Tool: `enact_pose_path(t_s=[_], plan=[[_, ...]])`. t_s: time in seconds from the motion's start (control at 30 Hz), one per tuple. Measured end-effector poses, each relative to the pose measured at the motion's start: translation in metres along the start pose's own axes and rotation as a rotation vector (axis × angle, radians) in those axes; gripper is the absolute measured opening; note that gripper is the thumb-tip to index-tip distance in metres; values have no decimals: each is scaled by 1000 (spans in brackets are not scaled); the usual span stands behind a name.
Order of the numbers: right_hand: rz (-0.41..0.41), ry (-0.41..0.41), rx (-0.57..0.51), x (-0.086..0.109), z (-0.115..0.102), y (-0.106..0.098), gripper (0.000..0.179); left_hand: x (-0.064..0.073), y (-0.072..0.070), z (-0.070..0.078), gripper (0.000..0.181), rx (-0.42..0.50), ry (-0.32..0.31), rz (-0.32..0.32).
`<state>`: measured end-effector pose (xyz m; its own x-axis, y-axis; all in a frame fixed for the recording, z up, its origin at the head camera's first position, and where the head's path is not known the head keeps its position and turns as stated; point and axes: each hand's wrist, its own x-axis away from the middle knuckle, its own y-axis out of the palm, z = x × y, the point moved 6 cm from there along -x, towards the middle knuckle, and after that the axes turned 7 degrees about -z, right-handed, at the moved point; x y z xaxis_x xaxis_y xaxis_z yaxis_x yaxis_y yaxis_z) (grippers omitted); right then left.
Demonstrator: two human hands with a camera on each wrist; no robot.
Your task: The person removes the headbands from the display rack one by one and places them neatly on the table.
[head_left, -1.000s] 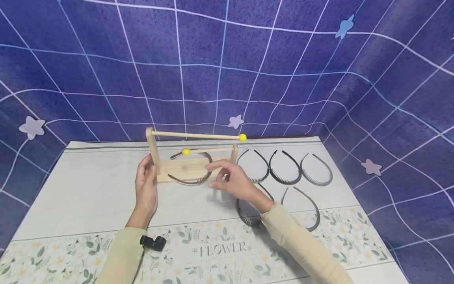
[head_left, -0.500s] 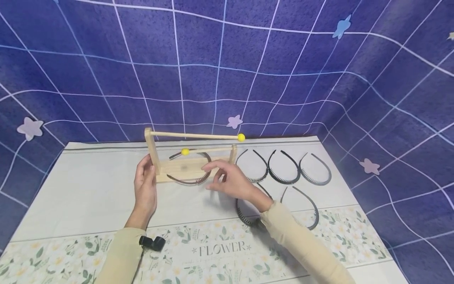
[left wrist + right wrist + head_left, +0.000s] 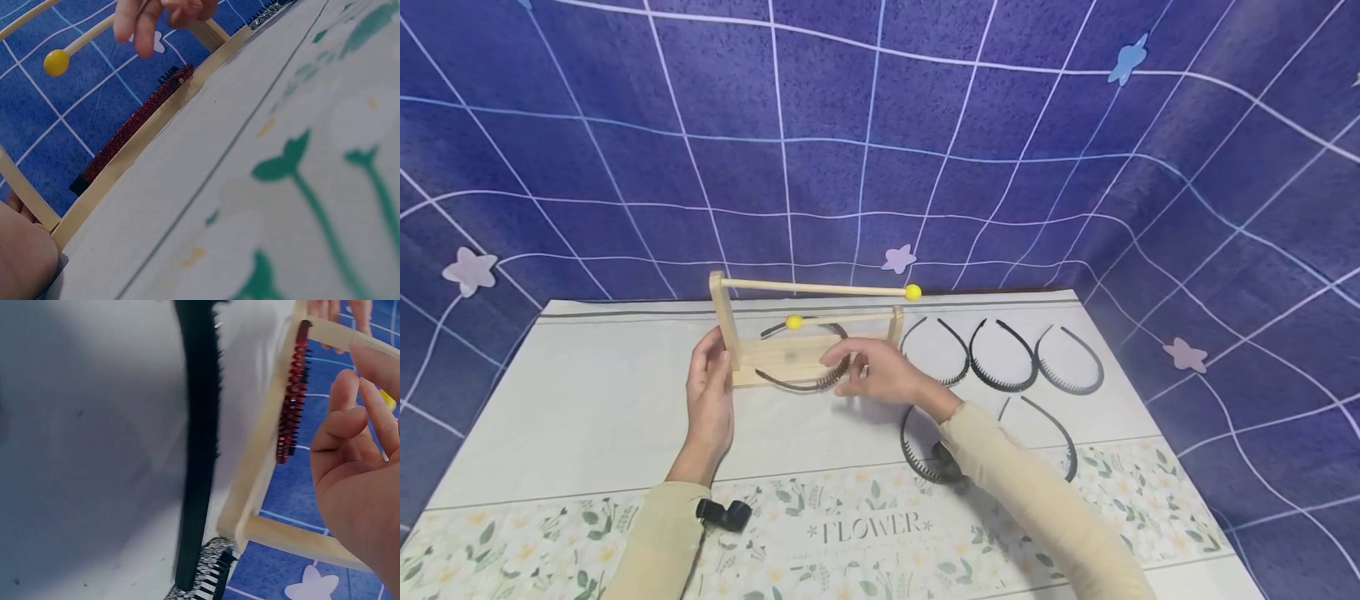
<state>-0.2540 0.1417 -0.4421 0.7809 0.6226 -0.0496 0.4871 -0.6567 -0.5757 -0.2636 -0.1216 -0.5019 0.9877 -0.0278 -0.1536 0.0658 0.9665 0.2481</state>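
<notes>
My left hand (image 3: 709, 396) grips the left end of a wooden stand (image 3: 722, 321), at the foot of its upright post. The stand has two thin rods, each tipped with a yellow ball (image 3: 913, 292). A dark toothed headband (image 3: 793, 387) lies in the stand over its base board. Red glitter shows on this headband (image 3: 137, 125) in the left wrist view. My right hand (image 3: 880, 367) is over the headband's curved end, fingers loosely bent. In the right wrist view nothing shows between the fingers of the right hand (image 3: 350, 444), and the headband stands apart from them.
Several more headbands lie right of the stand, among them a black one (image 3: 1003, 388), a grey one (image 3: 1101, 371) and one near my right sleeve (image 3: 917, 467). A white flowered cloth (image 3: 587, 400) covers the table. A blue gridded curtain (image 3: 820, 175) hangs behind.
My right hand and forearm have shifted slightly left and up, closer over the headband in the stand. The left hand keeps its place on the stand.
</notes>
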Motion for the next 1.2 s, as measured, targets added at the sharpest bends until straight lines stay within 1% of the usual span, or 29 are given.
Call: enact_pose_path(t_s=[0.2,0.27,0.37,0.53,0.67,0.83,1.0,1.2], plan=[[-24,65,45,-5,12,5,50,0,2,1,48,-63,-18,-40],[-27,71,53,-6,14,6,50,0,3,1,50,-81,-17,-51],[-20,72,70,-7,19,7,50,0,3,1,50,-74,-15,-52],[-15,44,105,-7,23,9,47,0,4,2,50,-69,-16,-51],[-20,17,155,-8,23,10,39,0,4,2,50,-77,-16,-46],[-26,8,200,-8,22,10,29,1,2,2,50,-59,-12,-36],[-23,11,210,-7,23,10,24,1,2,2,50,-67,-19,-38],[-3,-19,212,-5,22,5,23,1,1,1,50,-70,-17,-39]])
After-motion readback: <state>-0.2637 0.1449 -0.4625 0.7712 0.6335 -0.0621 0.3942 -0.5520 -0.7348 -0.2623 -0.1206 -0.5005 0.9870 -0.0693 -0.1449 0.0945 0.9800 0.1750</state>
